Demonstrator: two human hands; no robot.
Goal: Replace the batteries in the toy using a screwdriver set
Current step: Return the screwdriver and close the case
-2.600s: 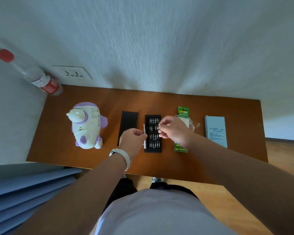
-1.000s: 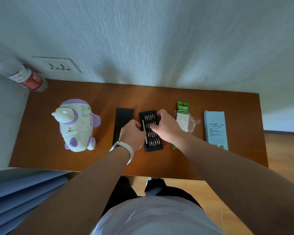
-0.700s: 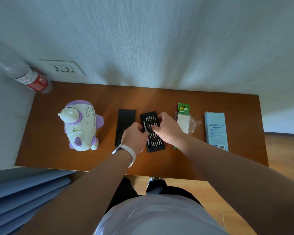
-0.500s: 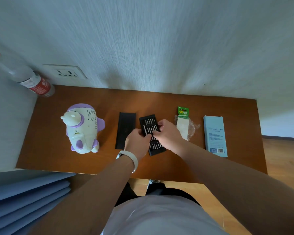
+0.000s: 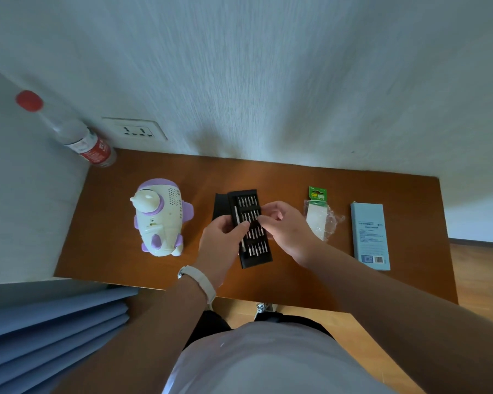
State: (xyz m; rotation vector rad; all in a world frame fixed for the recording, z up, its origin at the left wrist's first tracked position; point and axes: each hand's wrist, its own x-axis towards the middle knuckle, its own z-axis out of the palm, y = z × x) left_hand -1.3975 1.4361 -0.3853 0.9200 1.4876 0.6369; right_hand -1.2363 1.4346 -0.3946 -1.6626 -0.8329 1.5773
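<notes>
The white and purple toy stands on the left part of the wooden table. The black screwdriver set tray lies tilted at the middle, with rows of bits and a silver driver handle in it. My left hand grips the tray's left edge, thumb on top. My right hand pinches a bit in the second row with thumb and forefinger. To the right lies the green battery pack with its plastic torn open.
The tray's black cover lies partly under its left side. A pale blue box sits at the far right. A red-capped bottle stands in the back left corner by a wall socket. Blue fabric hangs below the table's left edge.
The tray has turned and slid left onto the black cover. My left hand shifted from the driver handle to the tray's edge. My right hand's fingers closed on a bit.
</notes>
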